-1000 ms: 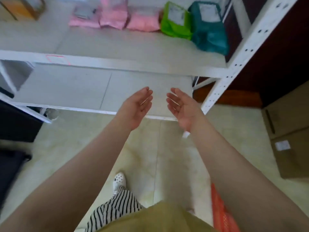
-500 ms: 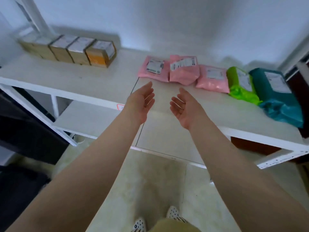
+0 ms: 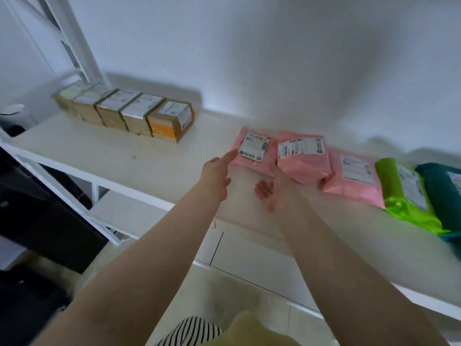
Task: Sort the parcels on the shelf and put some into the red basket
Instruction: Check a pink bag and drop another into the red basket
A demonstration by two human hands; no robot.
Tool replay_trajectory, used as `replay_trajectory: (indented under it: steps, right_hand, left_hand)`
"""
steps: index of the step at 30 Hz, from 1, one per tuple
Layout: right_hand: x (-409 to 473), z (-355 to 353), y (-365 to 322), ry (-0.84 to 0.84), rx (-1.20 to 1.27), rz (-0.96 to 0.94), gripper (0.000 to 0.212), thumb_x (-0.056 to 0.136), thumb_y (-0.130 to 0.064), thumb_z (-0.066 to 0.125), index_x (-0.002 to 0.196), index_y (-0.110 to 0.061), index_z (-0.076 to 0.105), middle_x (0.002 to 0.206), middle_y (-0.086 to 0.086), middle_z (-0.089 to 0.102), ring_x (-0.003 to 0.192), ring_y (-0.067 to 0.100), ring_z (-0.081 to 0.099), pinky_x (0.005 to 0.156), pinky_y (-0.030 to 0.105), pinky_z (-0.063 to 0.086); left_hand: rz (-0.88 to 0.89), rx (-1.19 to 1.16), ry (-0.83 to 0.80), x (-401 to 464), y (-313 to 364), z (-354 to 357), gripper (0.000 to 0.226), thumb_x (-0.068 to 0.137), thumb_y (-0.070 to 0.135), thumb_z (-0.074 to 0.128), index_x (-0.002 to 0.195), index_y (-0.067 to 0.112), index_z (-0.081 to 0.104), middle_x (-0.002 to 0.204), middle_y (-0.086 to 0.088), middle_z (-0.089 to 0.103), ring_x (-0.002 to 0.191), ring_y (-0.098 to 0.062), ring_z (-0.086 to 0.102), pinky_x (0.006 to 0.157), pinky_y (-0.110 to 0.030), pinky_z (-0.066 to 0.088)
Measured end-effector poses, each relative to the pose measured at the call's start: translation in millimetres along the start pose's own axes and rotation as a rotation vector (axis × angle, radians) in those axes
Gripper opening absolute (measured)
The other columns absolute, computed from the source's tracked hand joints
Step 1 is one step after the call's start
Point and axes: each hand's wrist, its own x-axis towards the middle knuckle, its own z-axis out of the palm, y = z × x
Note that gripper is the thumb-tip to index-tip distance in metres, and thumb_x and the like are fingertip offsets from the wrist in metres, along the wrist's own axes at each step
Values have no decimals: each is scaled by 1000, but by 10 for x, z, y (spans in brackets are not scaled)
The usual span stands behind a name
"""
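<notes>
A: Hands?
B: Left hand (image 3: 216, 175) is spread flat, fingers straight, fingertip at the near-left edge of the first pink parcel (image 3: 252, 152); contact can't be confirmed. Right hand (image 3: 270, 196) is palm-up, fingers relaxed and wide, holding nothing, just in front of the second pink parcel (image 3: 303, 159), fingertips at or under its near edge, partly hidden.

A: Parcels relative to that first pink parcel?
B: All on the white shelf (image 3: 139, 156). The second pink one sits just to its right, touching or overlapping it. A third pink parcel (image 3: 354, 179) lies further right, then a green parcel (image 3: 404, 196), then a teal parcel (image 3: 442, 193) at the frame edge. Well to its left, a row of five brown boxes (image 3: 124, 109) stands side by side by the wall, labels up; the nearest one has an orange patch.

A: Red basket?
B: Not in view.

A: Anything else?
B: A lower shelf board (image 3: 119, 213) below and left of the first pink parcel, pale floor tiles (image 3: 224, 295) beneath.
</notes>
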Motion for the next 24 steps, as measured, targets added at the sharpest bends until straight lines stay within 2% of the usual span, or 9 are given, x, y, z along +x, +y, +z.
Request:
replay_trajectory:
  steps: [3,5,7,10,13,16,19,21,24]
  right_hand:
    - [110,111,-40,33,13,-3,38,86,-38,73,103,-10,53,80,7,46,65,16,48,57,25,49]
    - [191,166,-48,68,1,-17,32,89,-35,71,104,-12,55,82,8,47,69,17,49,61,27,49]
    - [275,207,-28,99,-3,-34,27,90,-32,69,106,-14,57,83,7,50,70,17,51,62,28,50]
    - [401,261,22,134,7,-66,23,92,-29,67,107,-14,58,84,8,55,71,17,54,62,29,52]
    - [468,350,55,170,34,-79,27,91,-29,70,107,-10,60,84,9,57,71,18,56,60,28,56]
    - [518,516,80,205,127,-95,29,88,-26,72,110,-8,63,83,9,61,68,18,58,53,26,57]
    - [571,689,129,225,208,-135,32,87,-21,74,114,-6,65,98,12,67,70,19,61,53,26,58]
    - [601,825,211,238,222,-181,22,86,-20,75,102,-7,69,97,13,69,71,19,63,51,26,57]
    - [619,990,333,236,246,-235,15,86,-17,74,87,-5,67,95,16,70,74,24,65,60,32,59]
  left_hand:
    - [32,91,27,285,70,104,82,80,32,77,146,10,35,133,-10,49,100,-19,50,94,-32,42]
    - [51,165,41,475,101,168,85,78,35,78,147,11,33,138,-11,47,113,-24,51,90,-31,40]
    - [81,250,53,663,121,218,92,72,40,80,146,11,34,139,-11,47,122,-28,50,95,-31,41]
    - [95,446,74,941,126,255,110,50,57,76,142,12,38,137,-13,51,123,-31,51,105,-43,43]
    - [131,685,84,1152,163,242,90,64,57,75,134,7,47,132,-13,57,122,-32,53,103,-42,44]
    - [145,816,-45,1373,208,182,62,71,50,75,114,6,67,114,-13,70,104,-29,66,93,-38,52]
    - [164,764,-107,1508,263,84,45,75,32,76,106,0,68,101,-11,70,93,-28,68,81,-33,55]
    - [160,661,-108,1575,333,-23,35,82,17,73,108,-4,63,94,-10,63,85,-25,63,66,-28,50]
    - [93,436,-177,1632,461,-198,31,85,5,68,112,-5,56,98,-14,62,84,-26,62,66,-30,55]
